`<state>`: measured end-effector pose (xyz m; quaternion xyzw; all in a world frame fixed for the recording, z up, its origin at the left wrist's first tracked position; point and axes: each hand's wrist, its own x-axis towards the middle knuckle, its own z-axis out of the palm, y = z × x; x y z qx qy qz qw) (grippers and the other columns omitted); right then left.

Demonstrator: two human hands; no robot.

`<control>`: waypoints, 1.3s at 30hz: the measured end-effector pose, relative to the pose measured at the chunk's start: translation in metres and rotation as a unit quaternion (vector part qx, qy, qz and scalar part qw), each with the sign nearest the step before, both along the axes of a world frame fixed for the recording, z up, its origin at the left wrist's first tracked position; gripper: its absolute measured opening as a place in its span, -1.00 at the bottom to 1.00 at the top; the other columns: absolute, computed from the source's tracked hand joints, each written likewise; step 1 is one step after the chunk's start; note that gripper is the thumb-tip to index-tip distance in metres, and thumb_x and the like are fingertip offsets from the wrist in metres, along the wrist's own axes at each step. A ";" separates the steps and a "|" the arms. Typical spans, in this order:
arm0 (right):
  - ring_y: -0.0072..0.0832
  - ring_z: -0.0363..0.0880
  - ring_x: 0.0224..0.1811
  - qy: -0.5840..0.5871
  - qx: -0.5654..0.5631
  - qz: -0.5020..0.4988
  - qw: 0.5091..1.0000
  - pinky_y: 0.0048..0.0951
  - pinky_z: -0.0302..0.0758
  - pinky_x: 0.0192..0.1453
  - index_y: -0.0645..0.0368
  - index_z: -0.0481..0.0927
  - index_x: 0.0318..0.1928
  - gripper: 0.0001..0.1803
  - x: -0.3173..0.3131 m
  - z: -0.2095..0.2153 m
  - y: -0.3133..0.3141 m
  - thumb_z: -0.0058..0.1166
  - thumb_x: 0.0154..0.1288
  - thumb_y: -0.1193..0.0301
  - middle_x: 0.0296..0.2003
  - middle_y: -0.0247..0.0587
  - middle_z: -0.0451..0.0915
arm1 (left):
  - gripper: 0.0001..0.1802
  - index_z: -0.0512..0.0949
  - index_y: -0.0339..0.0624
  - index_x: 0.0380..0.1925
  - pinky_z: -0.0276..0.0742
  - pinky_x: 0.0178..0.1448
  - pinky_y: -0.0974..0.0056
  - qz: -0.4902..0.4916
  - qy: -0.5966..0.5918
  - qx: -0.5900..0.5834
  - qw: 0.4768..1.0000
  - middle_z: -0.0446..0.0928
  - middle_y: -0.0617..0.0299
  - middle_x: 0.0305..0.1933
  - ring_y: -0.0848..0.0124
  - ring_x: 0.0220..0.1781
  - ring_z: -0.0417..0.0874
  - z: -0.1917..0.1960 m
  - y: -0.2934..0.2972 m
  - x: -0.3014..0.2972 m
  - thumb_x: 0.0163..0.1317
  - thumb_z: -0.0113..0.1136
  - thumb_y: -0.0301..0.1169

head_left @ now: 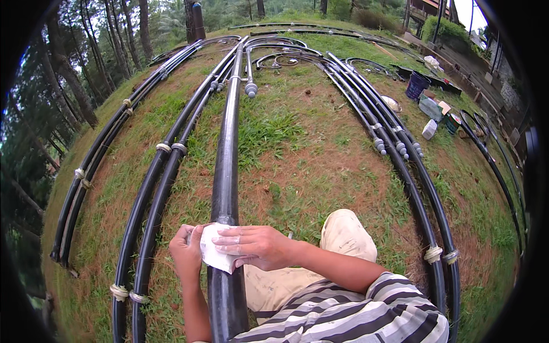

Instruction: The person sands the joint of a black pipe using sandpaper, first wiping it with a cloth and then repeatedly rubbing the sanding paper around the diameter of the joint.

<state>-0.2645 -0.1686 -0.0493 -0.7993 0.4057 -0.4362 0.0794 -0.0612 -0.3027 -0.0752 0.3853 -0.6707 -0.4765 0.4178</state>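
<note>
A long black pipe (224,183) runs away from my lap, with a white sheet (213,251) laid over it just below a greyish joint band. The sheet looks like cloth or matting; its exact material I cannot tell. My left hand (186,251) is closed at the sheet's left edge, its thumb up against it and its fingertips partly hidden. Across the sheet's upper right part lies my right hand (260,246), fingers stretched to the left and pressing flat on it. Whitish smears coat the right fingers. The wrapped underside of the pipe is hidden.
More black pipes (150,211) with pale collars lie to the left. Another bundle of pipes (409,171) with grey knobbed ends stretches along the right. Farther right stand a dark blue bucket (417,84) and a white container (429,130). Trees (68,68) line the left.
</note>
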 end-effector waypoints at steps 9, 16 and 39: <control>-0.15 0.78 0.16 -0.021 -0.034 -0.083 0.996 -0.14 0.70 0.30 0.22 0.75 0.00 -0.65 0.026 0.009 -0.027 0.44 0.21 0.42 0.04 -0.13 0.81 | -0.67 0.63 -0.29 -0.38 0.32 -0.37 0.36 -0.045 -0.074 0.026 0.996 0.56 0.39 -0.49 0.63 -0.43 0.42 -0.017 -0.032 0.014 0.54 0.31 -0.28; -0.08 0.79 0.16 -0.108 -0.063 -0.044 0.991 -0.08 0.72 0.28 0.25 0.73 -0.02 -0.74 0.014 -0.022 0.009 0.35 0.29 0.48 0.03 -0.06 0.81 | -0.64 0.62 -0.30 -0.40 0.28 -0.44 0.25 0.013 -0.100 -0.053 0.993 0.49 0.31 -0.62 0.57 -0.53 0.37 -0.002 -0.007 0.012 0.49 0.35 -0.24; -0.16 0.76 0.23 0.014 -0.038 -0.053 0.998 -0.18 0.71 0.24 0.16 0.79 -0.01 -0.67 0.032 -0.001 -0.041 0.46 0.19 0.43 -0.01 -0.14 0.82 | -0.60 0.64 -0.27 -0.37 0.42 -0.32 0.12 0.017 -0.157 0.002 0.988 0.51 -0.02 -0.58 0.28 -0.51 0.50 -0.057 -0.046 0.041 0.52 0.26 -0.15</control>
